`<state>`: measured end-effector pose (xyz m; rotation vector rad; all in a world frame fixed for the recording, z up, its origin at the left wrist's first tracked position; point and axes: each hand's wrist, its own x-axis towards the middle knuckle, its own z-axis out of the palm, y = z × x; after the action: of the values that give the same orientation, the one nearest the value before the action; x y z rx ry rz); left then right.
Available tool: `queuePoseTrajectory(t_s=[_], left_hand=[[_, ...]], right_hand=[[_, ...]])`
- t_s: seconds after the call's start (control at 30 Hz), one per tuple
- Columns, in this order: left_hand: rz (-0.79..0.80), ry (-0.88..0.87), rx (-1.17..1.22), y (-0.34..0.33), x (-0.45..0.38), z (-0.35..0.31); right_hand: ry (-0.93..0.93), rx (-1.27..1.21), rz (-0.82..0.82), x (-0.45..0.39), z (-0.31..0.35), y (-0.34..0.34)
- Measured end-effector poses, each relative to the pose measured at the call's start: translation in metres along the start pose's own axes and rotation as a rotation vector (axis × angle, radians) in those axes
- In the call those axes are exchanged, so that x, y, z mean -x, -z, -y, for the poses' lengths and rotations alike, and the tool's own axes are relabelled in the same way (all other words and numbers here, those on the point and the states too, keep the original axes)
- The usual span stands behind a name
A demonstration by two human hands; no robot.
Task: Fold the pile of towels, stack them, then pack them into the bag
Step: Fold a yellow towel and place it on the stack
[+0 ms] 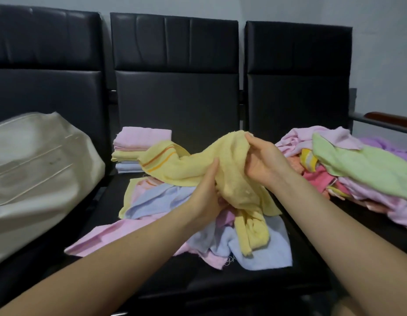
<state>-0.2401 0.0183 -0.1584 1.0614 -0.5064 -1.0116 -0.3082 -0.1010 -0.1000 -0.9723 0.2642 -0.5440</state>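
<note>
A crumpled yellow towel (193, 165) with orange stripes hangs above the middle seat, held by both hands. My left hand (206, 192) grips its lower middle from the left. My right hand (263, 160) pinches its upper edge. Beneath it lie loose unfolded towels (255, 245) in blue, pink and yellow. A short stack of folded towels (138, 147), pink on top, stands at the back of the same seat. A cream bag (38, 176) rests on the left seat. A larger pile of unfolded towels (357, 169) covers the right seat.
Three black padded chairs (175, 96) stand side by side against a grey wall. A wooden armrest (387, 117) juts out at the far right behind the big pile.
</note>
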Motion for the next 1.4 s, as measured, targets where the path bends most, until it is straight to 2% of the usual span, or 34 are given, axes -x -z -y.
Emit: queuePoseTrajectory(t_s=[0.1,0.23,0.33,0.37,0.47,0.53,0.63,0.73,0.83,0.9,0.97,1.03,1.07,1.13,1.2,1.3,1.33,1.4], left_hand=[[0.038,-0.062,0.004,0.008,-0.004,-0.003],[-0.133,-0.217,-0.166,0.022,-0.005,-0.024],[-0.17,-0.249,-0.221,0.035,0.005,-0.047],[-0.173,-0.247,-0.243,0.04,0.009,-0.055],[-0.185,-0.236,-0.299,0.058,0.019,-0.08],[-0.229,-0.278,-0.306,0.066,0.028,-0.097],[-0.279,-0.373,-0.179,0.077,0.045,-0.121],[-0.331,-0.364,-0.231,0.096,0.04,-0.115],[-0.468,-0.157,-0.316,0.123,0.031,-0.081],[-0.41,0.055,-0.32,0.139,0.033,-0.058],[-0.329,0.189,-0.481,0.149,0.038,-0.041],[-0.26,0.219,-0.685,0.146,0.045,-0.032],[-0.244,0.165,-0.742,0.137,0.051,-0.032],[-0.25,-0.027,-0.722,0.115,0.059,-0.037],[-0.231,-0.219,-0.512,0.093,0.07,-0.049],[-0.186,-0.335,-0.171,0.071,0.09,-0.077],[-0.181,-0.361,-0.128,0.067,0.095,-0.086],[-0.185,-0.391,-0.129,0.069,0.106,-0.102]], right_hand=[[0.029,0.134,-0.011,-0.002,-0.002,0.012],[-0.111,0.459,0.073,-0.003,-0.017,0.022],[-0.237,0.659,0.162,-0.003,-0.029,0.026],[-0.245,0.65,0.166,-0.002,-0.03,0.024],[-0.082,0.509,0.068,0.002,-0.012,0.009],[-0.026,0.306,0.032,0.003,0.006,0.005],[0.03,0.039,0.004,0.006,0.024,0.001],[0.047,0.032,-0.073,0.006,0.016,0.005],[-0.045,0.334,-0.13,0.0,-0.005,0.027],[-0.197,0.612,-0.096,0.005,-0.014,0.041],[-0.339,0.91,-0.082,0.017,-0.022,0.051],[-0.385,1.163,-0.073,0.029,-0.027,0.055],[-0.339,1.199,-0.059,0.032,-0.028,0.056],[-0.198,1.083,-0.045,0.042,-0.027,0.047],[-0.056,0.832,-0.121,0.054,-0.02,0.035],[0.017,0.376,-0.17,0.074,0.001,0.013],[0.017,0.246,-0.174,0.081,0.008,0.006],[0.0,0.155,-0.203,0.091,0.017,-0.002]])
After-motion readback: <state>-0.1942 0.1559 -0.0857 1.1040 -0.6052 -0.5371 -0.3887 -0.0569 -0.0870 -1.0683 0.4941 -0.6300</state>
